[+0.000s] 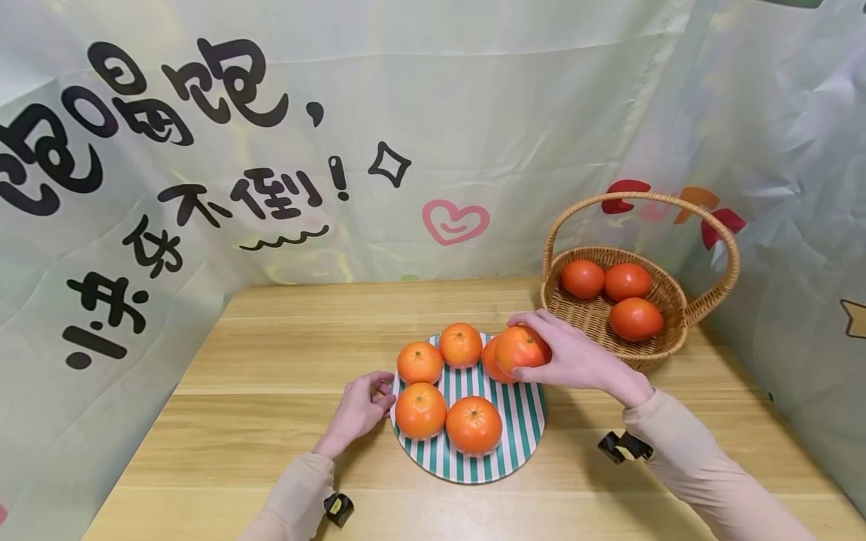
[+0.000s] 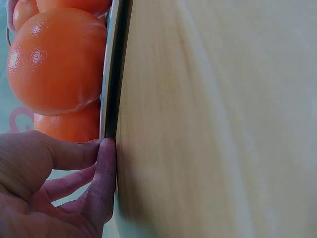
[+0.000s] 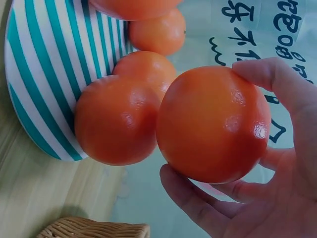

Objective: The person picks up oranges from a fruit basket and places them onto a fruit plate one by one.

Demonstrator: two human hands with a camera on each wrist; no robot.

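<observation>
A round plate (image 1: 524, 428) with green and white stripes lies on the table and bears several oranges (image 1: 474, 425) set around its rim. My left hand (image 1: 363, 404) is at the plate's left edge; in the left wrist view its thumb (image 2: 74, 154) and forefinger pinch the rim. My right hand (image 1: 575, 352) grips another orange (image 3: 213, 124) between thumb and fingers, above the plate's right back part. In the head view this held orange partly covers one on the plate (image 1: 495, 364).
Behind my right hand stands a wicker basket (image 1: 670, 289) with a tall arched handle (image 1: 727, 255). Three orange-red fruits (image 1: 636, 318) lie in it. The wooden table (image 1: 271, 353) backs onto a printed cloth (image 1: 379, 240), and more cloth hangs along both sides.
</observation>
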